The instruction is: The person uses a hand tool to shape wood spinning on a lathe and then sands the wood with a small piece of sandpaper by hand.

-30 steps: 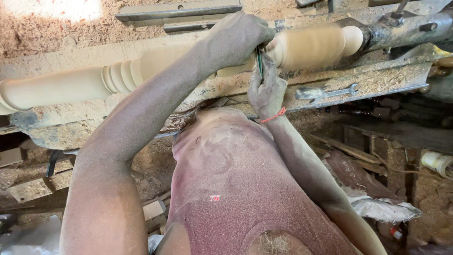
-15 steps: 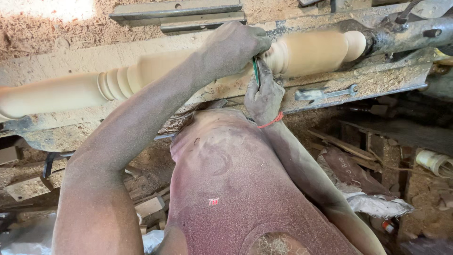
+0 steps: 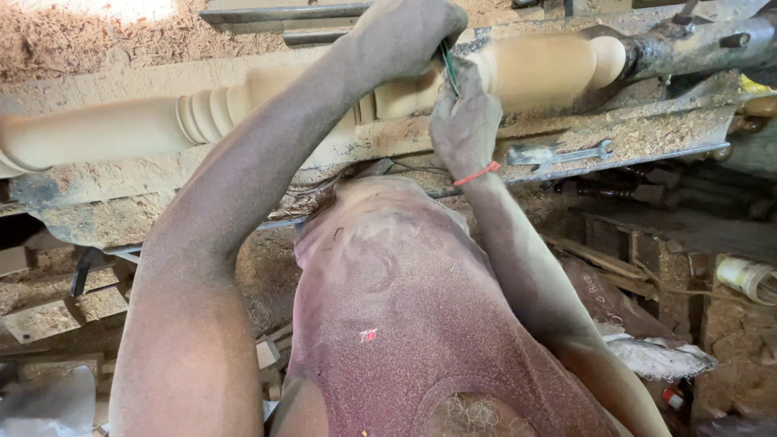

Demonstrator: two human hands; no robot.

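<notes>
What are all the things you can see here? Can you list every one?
wooden spindle: one, pale tan, long and turned with grooves, lying across the lathe at the top
lathe bed: one, grey metal under sawdust, below the spindle
wrench: one, grey, flat on the lathe bed at the right
thin tool: one, dark green, held against the spindle between both hands
sawdust: lots, tan, piled behind the lathe at the top left
roll: one, whitish, low at the right edge
shirt: one, dusty maroon, centre
wrist band: one, red, on the right wrist
left hand: one, dusty, gripping the tool from above
right hand: one, dusty, holding the tool from below
</notes>
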